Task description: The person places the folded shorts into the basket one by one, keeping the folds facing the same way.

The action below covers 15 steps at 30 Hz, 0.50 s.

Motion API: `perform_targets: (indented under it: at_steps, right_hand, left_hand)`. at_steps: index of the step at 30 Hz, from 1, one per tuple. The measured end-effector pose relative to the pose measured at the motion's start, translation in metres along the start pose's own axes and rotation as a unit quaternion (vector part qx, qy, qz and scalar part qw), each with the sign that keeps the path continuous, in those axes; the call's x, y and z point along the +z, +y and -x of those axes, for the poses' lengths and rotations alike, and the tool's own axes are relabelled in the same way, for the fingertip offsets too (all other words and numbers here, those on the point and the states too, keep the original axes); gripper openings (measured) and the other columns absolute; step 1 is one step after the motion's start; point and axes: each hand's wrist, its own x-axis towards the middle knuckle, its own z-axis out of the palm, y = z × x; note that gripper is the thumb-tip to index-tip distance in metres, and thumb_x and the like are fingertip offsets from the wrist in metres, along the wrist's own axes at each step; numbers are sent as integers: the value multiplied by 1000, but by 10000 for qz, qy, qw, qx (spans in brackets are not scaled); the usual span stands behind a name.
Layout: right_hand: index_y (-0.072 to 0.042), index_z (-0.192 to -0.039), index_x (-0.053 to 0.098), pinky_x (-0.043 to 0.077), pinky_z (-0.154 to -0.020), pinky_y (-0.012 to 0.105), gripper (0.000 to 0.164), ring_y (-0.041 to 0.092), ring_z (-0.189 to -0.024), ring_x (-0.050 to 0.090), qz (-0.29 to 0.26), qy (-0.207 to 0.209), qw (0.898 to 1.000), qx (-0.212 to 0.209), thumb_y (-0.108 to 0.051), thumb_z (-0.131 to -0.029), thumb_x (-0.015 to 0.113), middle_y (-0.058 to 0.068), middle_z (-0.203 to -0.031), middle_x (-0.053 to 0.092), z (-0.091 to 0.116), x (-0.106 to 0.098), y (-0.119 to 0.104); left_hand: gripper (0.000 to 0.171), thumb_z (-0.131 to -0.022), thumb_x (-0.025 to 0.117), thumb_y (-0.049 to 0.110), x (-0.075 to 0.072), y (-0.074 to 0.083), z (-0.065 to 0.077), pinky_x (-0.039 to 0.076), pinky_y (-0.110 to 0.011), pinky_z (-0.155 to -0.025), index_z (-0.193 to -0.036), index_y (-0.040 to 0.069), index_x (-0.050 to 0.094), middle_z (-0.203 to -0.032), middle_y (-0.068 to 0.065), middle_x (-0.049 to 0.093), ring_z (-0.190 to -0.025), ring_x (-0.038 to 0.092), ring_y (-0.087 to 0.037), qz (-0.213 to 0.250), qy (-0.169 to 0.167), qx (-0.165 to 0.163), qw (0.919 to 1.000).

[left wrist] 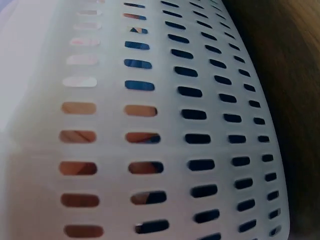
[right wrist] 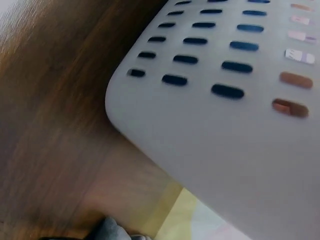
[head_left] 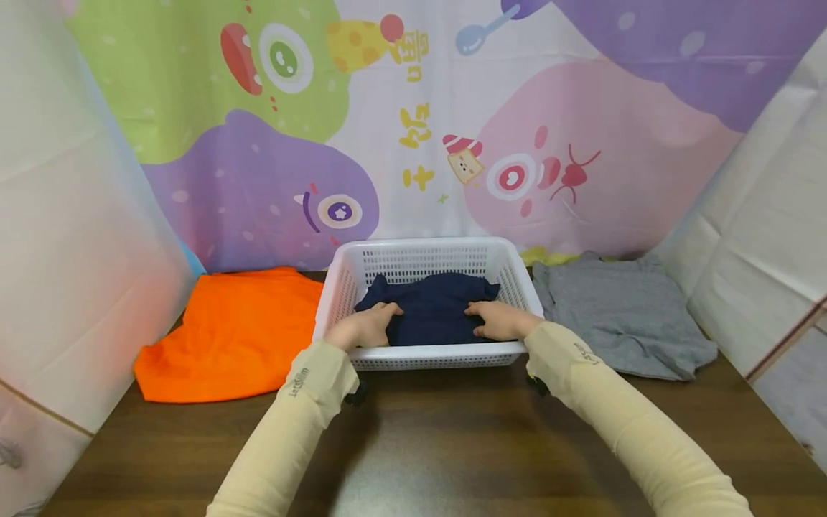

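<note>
A white plastic basket [head_left: 439, 350] with slotted walls stands at the back middle of the table. Inside it lies a navy blue garment [head_left: 433, 312], loosely folded, its top corners bunched up. My left hand [head_left: 371, 327] reaches over the basket's near left rim, fingers resting on the garment's left part. From the other side, my right hand [head_left: 499, 321] touches the garment's right part, thumb and forefinger apart. Both wrist views are mostly filled by the basket wall [left wrist: 165, 150]; bits of skin and dark cloth show through its slots.
Left of the basket an orange garment [head_left: 235, 337] lies flat on the brown wooden table [head_left: 439, 445]. A grey garment [head_left: 627, 316] lies to the right. Behind hangs a printed cartoon curtain [head_left: 420, 129], with pale sheets at both sides.
</note>
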Motion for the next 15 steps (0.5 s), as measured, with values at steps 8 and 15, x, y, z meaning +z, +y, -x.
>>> perform_targets:
  at_steps: [8, 15]
  right_hand:
    - [-1, -128, 49, 39, -96, 45, 39, 33, -118, 47, -75, 647, 9978, -102, -13, -91, 54, 17, -129, 50, 10, -2, -3]
    - [-3, -125, 53, 40, -95, 46, 36, 31, -116, 50, -312, 1431, 9886, -355, -15, -91, 53, 14, -125, 54, 25, -4, -1]
  left_hand:
    - [58, -80, 66, 19, -7, 2, 5, 36, -42, -100, -132, 3, 44, -134, -17, 46, -121, 44, -30, 292, 242, -362, 9986]
    - [42, -86, 59, 23, -2, 3, 12, 41, -42, -95, -121, 0, 54, -119, -16, 58, -109, 54, -29, 486, 1447, -427, 9874]
